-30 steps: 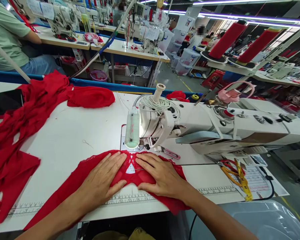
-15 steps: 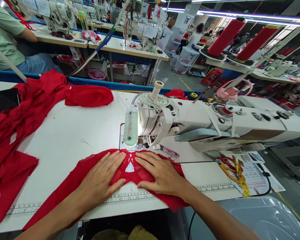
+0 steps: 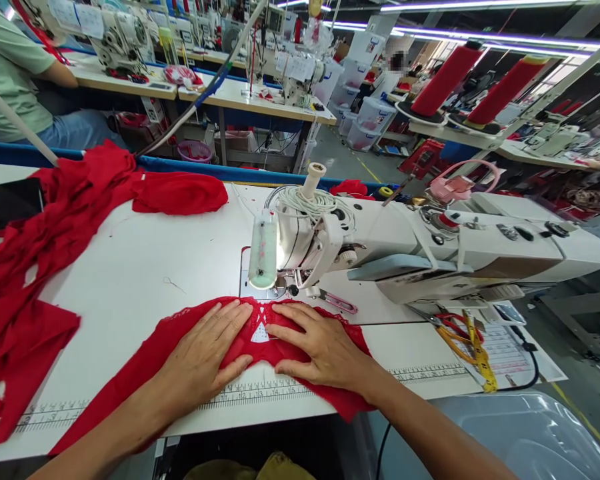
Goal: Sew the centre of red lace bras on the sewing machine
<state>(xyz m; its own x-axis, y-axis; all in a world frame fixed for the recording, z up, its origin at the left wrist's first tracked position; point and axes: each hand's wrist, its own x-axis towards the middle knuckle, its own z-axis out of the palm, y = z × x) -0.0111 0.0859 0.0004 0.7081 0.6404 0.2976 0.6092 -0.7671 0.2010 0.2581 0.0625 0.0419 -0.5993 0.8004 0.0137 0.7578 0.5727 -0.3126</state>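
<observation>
A red lace-edged garment piece lies spread on the white sewing table, just in front of the sewing machine. At its middle, crossed straps frame a small gap through which white shows. My left hand rests flat on the cloth left of that gap, fingers stretched out. To the right of the gap, my right hand also lies flat on the cloth, its fingers apart. Behind the fingertips are the machine's needle area and a pink-handled thread snipper. A printed ruler runs along the table's front edge.
More red cloth is heaped at the left, partly by a black phone. Orange-handled scissors and a yellow tape measure lie at right. A clear plastic bin stands below. Another person sits at far left.
The view has shifted very slightly. Fingers of my right hand have moved a little toward the gap in the cloth; my left hand looks the same.
</observation>
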